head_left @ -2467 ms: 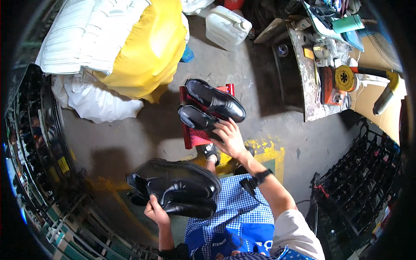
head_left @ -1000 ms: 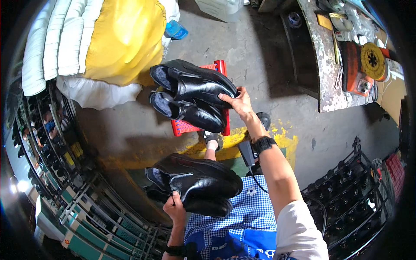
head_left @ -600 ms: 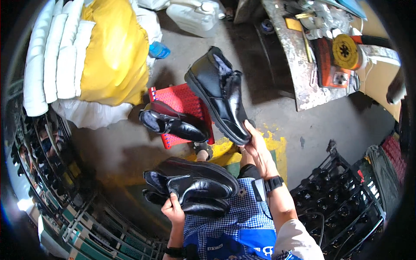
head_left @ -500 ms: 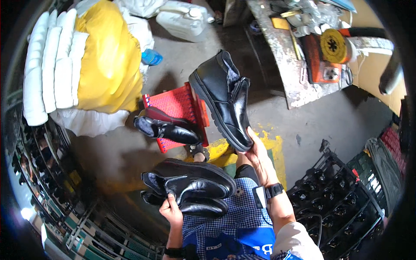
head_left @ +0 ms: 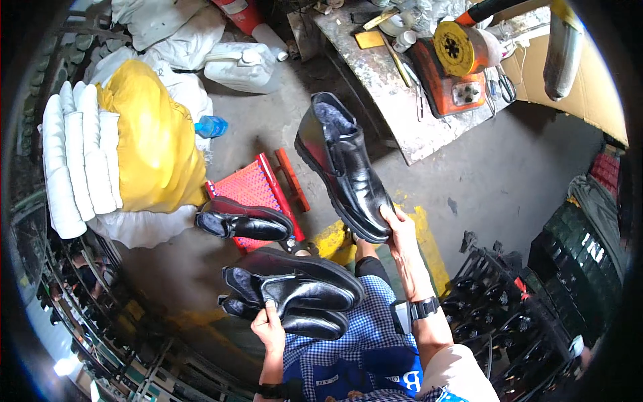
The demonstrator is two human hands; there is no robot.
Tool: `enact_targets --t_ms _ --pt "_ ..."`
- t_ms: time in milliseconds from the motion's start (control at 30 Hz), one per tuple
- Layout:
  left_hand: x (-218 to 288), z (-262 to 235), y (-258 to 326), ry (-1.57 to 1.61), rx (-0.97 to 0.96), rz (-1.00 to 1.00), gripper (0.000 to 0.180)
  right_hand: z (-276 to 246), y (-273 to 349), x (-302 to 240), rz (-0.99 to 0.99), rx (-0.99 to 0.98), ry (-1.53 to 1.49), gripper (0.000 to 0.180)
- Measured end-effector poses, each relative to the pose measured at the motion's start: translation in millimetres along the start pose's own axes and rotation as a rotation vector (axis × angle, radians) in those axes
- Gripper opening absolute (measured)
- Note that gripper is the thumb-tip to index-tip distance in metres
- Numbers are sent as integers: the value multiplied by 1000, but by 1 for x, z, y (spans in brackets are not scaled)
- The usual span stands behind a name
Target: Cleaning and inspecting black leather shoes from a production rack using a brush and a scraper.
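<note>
a grey floor [head_left: 429, 194] spreads below me, a cluttered workbench [head_left: 422, 130] ahead on the right. my right arm stretches forward, the right hand [head_left: 400, 231] gripping a single black shoe [head_left: 348, 167] by its toe, heel pointing away. my left hand [head_left: 269, 327], bent in near my apron [head_left: 378, 318], pinches a black pair [head_left: 315, 291] near the collar. another shoe [head_left: 258, 228] lies on the red stool [head_left: 246, 189].

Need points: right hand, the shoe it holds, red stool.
Right hand [head_left: 402, 233]: head view, middle of the hand.
Held shoe [head_left: 352, 171]: head view, on the black upper.
Red stool [head_left: 248, 186]: head view, on the woven seat.
</note>
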State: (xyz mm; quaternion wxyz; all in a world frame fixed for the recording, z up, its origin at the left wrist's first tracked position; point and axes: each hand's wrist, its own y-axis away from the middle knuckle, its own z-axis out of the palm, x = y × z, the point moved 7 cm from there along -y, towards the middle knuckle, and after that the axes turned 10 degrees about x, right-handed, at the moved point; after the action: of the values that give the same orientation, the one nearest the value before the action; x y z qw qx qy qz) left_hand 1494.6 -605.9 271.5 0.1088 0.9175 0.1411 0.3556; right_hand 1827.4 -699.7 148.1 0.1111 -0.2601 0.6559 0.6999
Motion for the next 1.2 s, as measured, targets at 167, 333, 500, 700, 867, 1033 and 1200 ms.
enact_targets --t_ms 167,333,500,700,867,1033,1200 --pt "-1 5 7 -50 -17 51 39 32 -8 -7 -254 2 343 56" --pt "-13 9 10 -26 -8 70 41 75 -12 6 -207 -107 338 69" --pt "-46 3 10 6 25 -40 40 126 -37 51 -163 -273 361 73" --pt "-85 -6 11 24 108 -158 44 197 -66 105 -138 -484 447 75" --pt "-115 -16 10 -12 150 -254 43 242 -89 144 -123 -606 564 75" --pt "-128 -22 4 -80 154 -329 42 230 -121 170 -255 -564 733 80" --pt "-140 -29 -3 -116 200 -338 42 176 -113 188 -346 -216 654 81"
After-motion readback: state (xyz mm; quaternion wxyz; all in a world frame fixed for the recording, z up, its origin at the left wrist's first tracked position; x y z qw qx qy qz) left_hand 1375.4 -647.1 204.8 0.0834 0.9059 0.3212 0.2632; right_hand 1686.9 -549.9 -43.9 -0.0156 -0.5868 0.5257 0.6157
